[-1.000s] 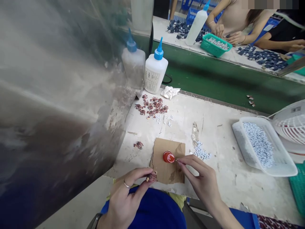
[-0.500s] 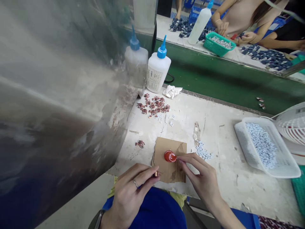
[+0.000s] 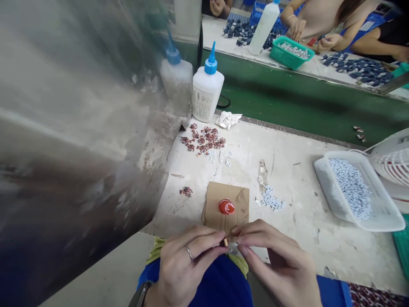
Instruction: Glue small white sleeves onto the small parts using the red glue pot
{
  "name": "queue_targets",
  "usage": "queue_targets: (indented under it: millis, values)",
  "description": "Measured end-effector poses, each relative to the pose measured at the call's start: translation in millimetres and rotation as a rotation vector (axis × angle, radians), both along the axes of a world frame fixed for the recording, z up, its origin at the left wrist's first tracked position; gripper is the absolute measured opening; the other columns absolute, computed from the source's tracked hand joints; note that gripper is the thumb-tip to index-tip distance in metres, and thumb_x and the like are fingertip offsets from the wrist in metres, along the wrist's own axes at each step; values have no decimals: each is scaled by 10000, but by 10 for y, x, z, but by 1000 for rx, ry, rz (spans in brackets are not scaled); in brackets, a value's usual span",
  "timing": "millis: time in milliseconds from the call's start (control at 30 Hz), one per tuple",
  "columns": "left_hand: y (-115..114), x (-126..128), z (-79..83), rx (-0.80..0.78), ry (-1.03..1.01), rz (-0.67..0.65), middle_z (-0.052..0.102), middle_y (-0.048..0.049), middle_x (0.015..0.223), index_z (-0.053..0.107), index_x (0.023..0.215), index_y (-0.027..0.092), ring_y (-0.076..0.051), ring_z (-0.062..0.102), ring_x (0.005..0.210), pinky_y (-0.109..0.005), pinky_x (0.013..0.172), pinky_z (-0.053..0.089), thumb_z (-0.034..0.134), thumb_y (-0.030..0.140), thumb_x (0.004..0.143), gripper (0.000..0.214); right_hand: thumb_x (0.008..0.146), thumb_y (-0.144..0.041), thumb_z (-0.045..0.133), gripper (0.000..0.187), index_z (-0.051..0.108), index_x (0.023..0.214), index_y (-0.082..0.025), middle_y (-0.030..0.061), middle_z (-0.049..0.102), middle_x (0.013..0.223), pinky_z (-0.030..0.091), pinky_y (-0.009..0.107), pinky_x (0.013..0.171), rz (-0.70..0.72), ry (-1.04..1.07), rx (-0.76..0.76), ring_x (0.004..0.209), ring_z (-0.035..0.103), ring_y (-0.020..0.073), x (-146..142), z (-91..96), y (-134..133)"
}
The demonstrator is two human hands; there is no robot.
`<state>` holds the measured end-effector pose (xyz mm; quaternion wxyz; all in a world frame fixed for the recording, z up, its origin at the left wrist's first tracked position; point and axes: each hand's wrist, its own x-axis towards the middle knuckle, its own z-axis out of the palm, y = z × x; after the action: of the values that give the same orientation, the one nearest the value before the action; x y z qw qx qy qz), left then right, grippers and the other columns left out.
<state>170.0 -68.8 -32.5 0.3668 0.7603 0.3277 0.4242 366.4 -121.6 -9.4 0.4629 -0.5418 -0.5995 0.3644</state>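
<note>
My left hand (image 3: 187,260), with a ring on one finger, pinches a tiny brownish part at its fingertips. My right hand (image 3: 275,260) meets it from the right, fingers pinched on a small pale piece (image 3: 233,248). Both hands hover over the near table edge, just below a square of cardboard (image 3: 212,213). A small red blob or cap (image 3: 226,207) sits on that cardboard. To its right lies a little heap of white parts (image 3: 270,199). A scatter of reddish-brown parts (image 3: 204,141) lies farther back, and a small clump (image 3: 185,191) sits left of the cardboard.
A white glue bottle with a blue nozzle (image 3: 207,88) stands at the back beside a shiny metal wall (image 3: 79,128). A white tray of pale parts (image 3: 356,187) and a fan (image 3: 394,157) sit right. Beyond a green belt (image 3: 303,104), other people's hands work at another bench.
My right hand has left the red blob and come down to meet my left hand. Both hands now pinch together at the table edge.
</note>
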Motion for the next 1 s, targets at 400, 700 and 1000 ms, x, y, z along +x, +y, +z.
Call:
queue_targets:
  millis: [400,700,1000]
  values:
    - [-11,13,24,-29,9,-20,793,-21,939,724,1089,150,-86,773,837,-135,827,636,723,118,947,145,924,-4,679,301,754,1089,-244,20,774,942,644,220,720,27,-69,69,869,763,132,-12,-37,17]
    - [11,73,56,-49,7,-10,803,-3,959,727,1062,176,-90,787,832,-128,833,644,717,131,952,119,957,28,622,330,700,1226,-146,94,748,1087,634,174,906,111,-395,221,1034,753,139,88,19,-68]
    - [-3,52,4,-51,64,76,806,45,1069,678,1210,210,-36,786,936,-39,982,551,694,149,980,238,974,-210,717,133,779,1083,-253,45,773,972,667,268,724,71,-68,-57,870,752,154,28,-37,115]
